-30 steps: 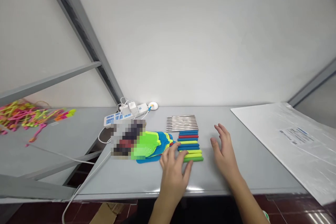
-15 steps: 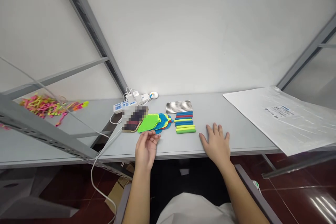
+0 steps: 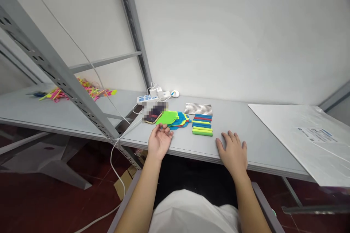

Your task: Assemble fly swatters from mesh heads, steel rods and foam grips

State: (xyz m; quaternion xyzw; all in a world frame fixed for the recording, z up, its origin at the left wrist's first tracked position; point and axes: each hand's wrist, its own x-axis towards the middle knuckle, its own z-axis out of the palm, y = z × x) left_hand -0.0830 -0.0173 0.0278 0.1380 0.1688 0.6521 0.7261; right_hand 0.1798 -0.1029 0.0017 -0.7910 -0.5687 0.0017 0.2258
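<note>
And there lay the rods (image 3: 201, 125), crosswise, just left of the spread right hand (image 3: 233, 153), farther from the loosely curled left hand (image 3: 160, 142), both empty

The left fingers (image 3: 155, 131) curl loosely, palm up, by the near edge of the tabletop (image 3: 232, 118); the right fingers (image 3: 231, 137) spread palm down on it. Just beyond the left fingers lie overlapping green, blue and yellow paddles (image 3: 168, 117) and a partly blurred phone (image 3: 153, 117), with a power strip (image 3: 147, 99) farther back. Between both sets of fingers, farther off, lie coloured tubes (image 3: 202, 125), then metal rods (image 3: 198, 109). Right of the right fingers lies a white sheet (image 3: 290, 127).
</note>
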